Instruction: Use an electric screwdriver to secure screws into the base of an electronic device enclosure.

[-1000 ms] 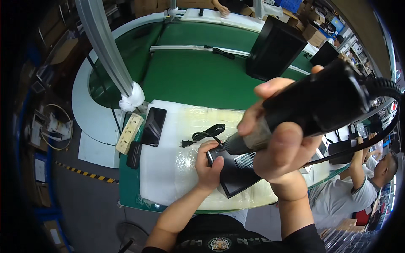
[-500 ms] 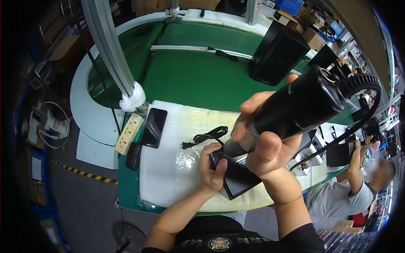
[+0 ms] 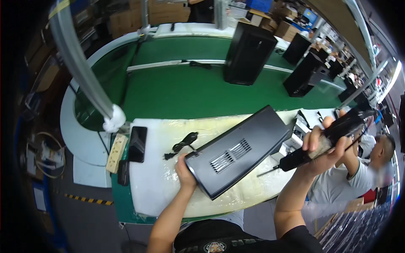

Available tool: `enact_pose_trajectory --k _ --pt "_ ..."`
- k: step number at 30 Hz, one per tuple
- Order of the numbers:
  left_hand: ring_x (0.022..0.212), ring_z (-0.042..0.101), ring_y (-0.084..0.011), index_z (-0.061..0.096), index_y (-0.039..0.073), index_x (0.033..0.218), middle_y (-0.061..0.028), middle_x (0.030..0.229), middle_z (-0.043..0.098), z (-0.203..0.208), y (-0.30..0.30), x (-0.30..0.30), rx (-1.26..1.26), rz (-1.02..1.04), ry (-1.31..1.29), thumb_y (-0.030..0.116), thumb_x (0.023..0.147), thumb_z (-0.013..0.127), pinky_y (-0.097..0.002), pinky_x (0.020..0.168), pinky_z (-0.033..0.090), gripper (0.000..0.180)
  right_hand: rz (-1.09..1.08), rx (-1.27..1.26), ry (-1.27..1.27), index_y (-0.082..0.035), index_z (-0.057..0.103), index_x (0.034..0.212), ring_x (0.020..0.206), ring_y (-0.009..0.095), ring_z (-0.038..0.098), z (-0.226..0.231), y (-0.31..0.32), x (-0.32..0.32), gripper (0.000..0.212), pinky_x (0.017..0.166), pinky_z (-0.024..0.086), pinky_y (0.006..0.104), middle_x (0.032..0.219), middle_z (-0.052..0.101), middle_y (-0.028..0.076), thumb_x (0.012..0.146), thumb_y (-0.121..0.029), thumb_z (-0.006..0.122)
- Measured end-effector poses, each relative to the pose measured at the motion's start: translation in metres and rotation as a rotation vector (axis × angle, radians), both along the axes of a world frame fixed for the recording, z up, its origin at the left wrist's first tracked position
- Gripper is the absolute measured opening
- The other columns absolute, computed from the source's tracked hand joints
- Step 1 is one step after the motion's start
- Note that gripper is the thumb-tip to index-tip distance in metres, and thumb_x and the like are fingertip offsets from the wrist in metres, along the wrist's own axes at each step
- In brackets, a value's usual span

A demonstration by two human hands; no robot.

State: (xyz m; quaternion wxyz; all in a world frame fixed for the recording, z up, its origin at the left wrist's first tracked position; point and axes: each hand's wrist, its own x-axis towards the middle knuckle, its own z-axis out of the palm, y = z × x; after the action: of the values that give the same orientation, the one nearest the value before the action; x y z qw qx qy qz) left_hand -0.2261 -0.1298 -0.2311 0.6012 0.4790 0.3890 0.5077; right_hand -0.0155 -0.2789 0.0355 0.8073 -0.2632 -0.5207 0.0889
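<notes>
Casing in left hand, contents hidden

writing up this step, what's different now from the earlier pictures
The right hand has moved the black power screwdriver rightward from over the left end of the black vented case; its bit is now clear. The camera view shifted too. Nothing was let go: the left hand still holds the case, and the phone still lies beside the power strip.
</notes>
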Motion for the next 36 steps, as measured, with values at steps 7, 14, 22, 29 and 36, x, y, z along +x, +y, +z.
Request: enact_pose_trajectory --k 7,14,22,29,36 --pt "0.090 0.062 -0.0189 0.061 -0.003 0.108 -0.0115 0.103 0.064 0.044 0.034 0.036 -0.274 -0.019 -0.314 0.039 0.102 0.038 -0.0313 0.078 0.050 0.049 -0.265 -0.490 0.481 -0.001 0.043 0.120 0.048 0.016 0.056 -0.118 -0.078 0.032 0.048 0.042 0.049 0.0296 0.091 0.060 0.013 0.096 -0.040 0.056" --pt "0.126 0.048 -0.0256 0.050 -0.001 0.131 -0.0115 0.136 0.052 0.065 0.023 0.066 -0.501 0.053 -0.562 0.038 0.100 0.030 -0.0382 0.108 0.035 0.054 -0.077 -0.737 0.650 -0.001 0.047 0.108 0.050 0.020 0.059 -0.198 -0.110 0.030 0.039 0.043 0.050 0.0314 0.091 0.063 0.015 0.094 -0.034 0.061" --pt "0.139 0.034 -0.0306 0.042 -0.009 0.130 -0.0194 0.142 0.043 0.162 -0.019 0.110 -0.601 -0.375 -0.980 0.021 0.090 0.045 -0.0487 0.119 0.023 0.050 0.398 -0.748 0.814 0.000 0.047 0.114 0.054 0.019 0.059 -0.292 -0.124 0.040 0.047 0.045 0.049 0.0307 0.096 0.063 0.016 0.091 -0.037 0.065" --pt "0.142 0.033 -0.0310 0.041 -0.008 0.128 -0.0175 0.145 0.042 0.222 0.065 0.189 -0.617 -0.378 -0.987 0.016 0.082 0.048 -0.0473 0.118 0.023 0.052 0.465 -0.738 0.849 -0.003 0.042 0.128 0.054 0.019 0.057 -0.290 -0.123 0.045 0.055 0.047 0.049 0.0323 0.100 0.063 0.016 0.091 -0.035 0.066" --pt "0.147 0.024 -0.0306 0.009 -0.003 0.153 -0.0178 0.159 0.021 0.248 0.113 0.236 -0.530 -0.300 -0.910 0.016 0.084 0.045 -0.0482 0.120 0.021 0.081 0.479 -0.699 0.874 -0.004 0.042 0.124 0.058 0.020 0.059 -0.287 -0.119 0.044 0.044 0.048 0.051 0.0322 0.104 0.063 0.017 0.094 -0.030 0.063"
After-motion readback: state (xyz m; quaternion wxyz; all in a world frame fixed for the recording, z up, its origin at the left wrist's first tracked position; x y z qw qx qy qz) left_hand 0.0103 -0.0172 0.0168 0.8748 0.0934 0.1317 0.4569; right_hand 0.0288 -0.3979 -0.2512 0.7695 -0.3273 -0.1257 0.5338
